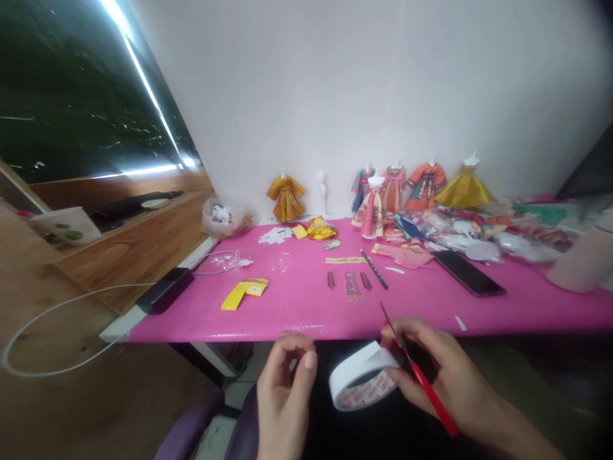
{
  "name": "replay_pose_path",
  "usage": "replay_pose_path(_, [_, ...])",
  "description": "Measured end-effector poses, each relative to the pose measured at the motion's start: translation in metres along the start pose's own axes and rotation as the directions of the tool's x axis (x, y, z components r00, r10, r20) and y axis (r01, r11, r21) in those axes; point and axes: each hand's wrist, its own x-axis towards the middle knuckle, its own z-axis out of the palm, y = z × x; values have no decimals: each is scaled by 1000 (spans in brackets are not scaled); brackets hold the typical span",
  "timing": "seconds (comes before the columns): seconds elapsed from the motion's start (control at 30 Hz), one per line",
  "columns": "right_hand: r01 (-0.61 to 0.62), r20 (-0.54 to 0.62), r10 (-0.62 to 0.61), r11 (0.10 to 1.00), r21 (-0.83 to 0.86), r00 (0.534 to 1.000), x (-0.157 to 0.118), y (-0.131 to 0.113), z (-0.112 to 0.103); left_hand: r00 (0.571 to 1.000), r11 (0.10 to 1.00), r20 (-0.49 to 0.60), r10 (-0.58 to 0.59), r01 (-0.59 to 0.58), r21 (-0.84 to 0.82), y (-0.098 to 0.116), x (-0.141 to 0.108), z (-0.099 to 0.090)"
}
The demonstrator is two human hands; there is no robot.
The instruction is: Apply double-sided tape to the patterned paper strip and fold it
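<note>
My right hand [443,361] holds a roll of white double-sided tape [342,383] between thumb and fingers, with red lettering on its inner core. In that same hand are red-handled scissors [433,393], their blades pointing up toward the table. To the left of the roll and apart from it, my left hand [290,386] has its fingers curled and the thumb tip close to the index finger; whatever may be pinched there cannot be made out. Both hands are in front of the table edge. Beyond them lie a small patterned fabric strip [353,286] and two brown pieces, one a brown piece [331,280].
On the pink table [287,319] lie a yellow folded piece [244,294], a dark pen [373,268], a phone [468,271] and a black box [165,289] with a cable. Small dressed mannequins, including one in gold [286,197], stand along the wall beside heaped fabric [440,227].
</note>
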Motion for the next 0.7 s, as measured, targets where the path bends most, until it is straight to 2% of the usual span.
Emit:
replay_pose_path(0.07, [18,12,-18,1000,5,1000,1,-4,2,983,993,151,-108,100,63,3,0,3])
replay_pose_path(0.13, [21,18,-21,1000,9,1000,2,-6,4,939,977,273,-209,190,93,0,0,7])
replay_pose_path(0.17, [6,29,-6,1000,16,1000,4,-6,4,923,972,304,-234,215,96,-2,-1,9])
replay_pose_path(0.23, [-79,73,77,996,32,994,6,-6,0,918,970,314,-243,221,102,-5,-2,11])
replay_pose_path(0.33, [-241,189,233,970,18,954,9,-8,-11,954,976,227,-198,170,135,-5,-2,9])
replay_pose_path(0.4, [-285,264,285,958,-37,922,10,-10,-19,979,978,138,-152,130,161,-2,-2,6])
replay_pose_path(0.53, [-231,351,286,954,-191,892,11,-18,-25,998,976,1,-66,64,208,2,-4,1])
replay_pose_path(0.7, [-70,376,152,972,-223,914,12,-29,-25,996,965,-84,2,20,261,3,-5,2])
